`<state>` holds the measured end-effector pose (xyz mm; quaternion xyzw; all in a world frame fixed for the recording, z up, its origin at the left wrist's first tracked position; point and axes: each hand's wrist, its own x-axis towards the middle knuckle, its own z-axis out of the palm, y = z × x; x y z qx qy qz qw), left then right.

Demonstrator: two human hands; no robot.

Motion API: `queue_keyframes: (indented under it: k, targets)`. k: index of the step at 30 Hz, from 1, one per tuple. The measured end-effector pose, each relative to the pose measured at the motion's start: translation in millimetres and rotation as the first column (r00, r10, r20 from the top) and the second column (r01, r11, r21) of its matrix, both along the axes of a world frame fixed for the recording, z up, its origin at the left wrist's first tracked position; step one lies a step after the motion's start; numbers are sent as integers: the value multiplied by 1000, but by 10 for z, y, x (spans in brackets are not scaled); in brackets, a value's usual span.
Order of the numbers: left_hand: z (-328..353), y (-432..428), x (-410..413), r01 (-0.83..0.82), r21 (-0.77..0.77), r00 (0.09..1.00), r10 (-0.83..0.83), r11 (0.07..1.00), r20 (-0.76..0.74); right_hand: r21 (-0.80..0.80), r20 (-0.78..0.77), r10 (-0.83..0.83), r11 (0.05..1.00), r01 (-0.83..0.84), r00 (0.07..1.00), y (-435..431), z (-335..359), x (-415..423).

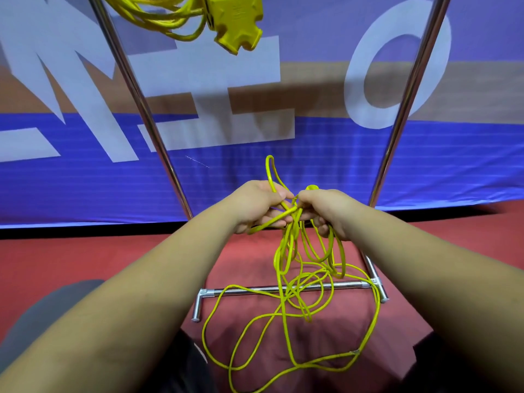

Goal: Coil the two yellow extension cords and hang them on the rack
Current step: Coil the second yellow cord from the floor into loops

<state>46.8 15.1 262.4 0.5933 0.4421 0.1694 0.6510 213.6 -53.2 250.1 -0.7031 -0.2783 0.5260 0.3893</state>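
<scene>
One coiled yellow extension cord point(158, 15) hangs at the top of the view with its yellow socket block point(236, 24) dangling. The second yellow cord point(286, 304) is a loose tangle. Several of its loops hang from my hands down to the red floor and over the rack's base bar. My left hand point(255, 204) and my right hand point(326, 211) are close together at mid-frame, both closed on the bunched loops. One loop sticks up above my left hand. The metal rack point(147, 114) stands in front of me, and its two upright poles frame my hands.
The rack's right pole point(408, 89) leans up to the right. Its low base bar point(283, 289) lies on the red floor point(85, 259) under the hanging loops. A blue banner with large white letters point(198, 89) stands behind the rack. My dark-clothed legs are at the bottom corners.
</scene>
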Motion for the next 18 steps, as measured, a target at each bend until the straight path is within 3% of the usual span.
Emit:
queue_keyframes:
  k: [8, 18]
  targets:
    - [181, 63, -44, -159, 135, 987, 156, 978, 30, 97, 78, -156, 984, 148, 985, 99, -8, 32]
    - [354, 232, -109, -438, 198, 897, 411, 877, 164, 21, -26, -256, 966, 257, 966, 111, -80, 190]
